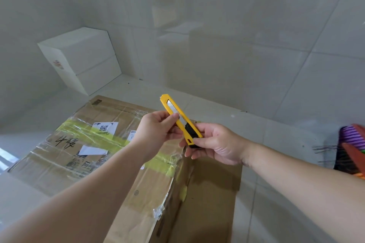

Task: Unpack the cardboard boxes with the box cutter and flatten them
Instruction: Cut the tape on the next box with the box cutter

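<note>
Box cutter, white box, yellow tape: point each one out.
box cutter (178,117): head view, on its yellow body just above the left thumb.
white box (85,53): head view, on its top face.
yellow tape (110,137): head view, on the strip across the cardboard box.

The forearms hide part of the cardboard box (98,144), and its near end is cut off by the bottom edge. The labels (104,126) are too small to read. A broom (351,148) is cut by the right edge. The right hand (215,144) covers the box cutter (177,116) end.
</note>
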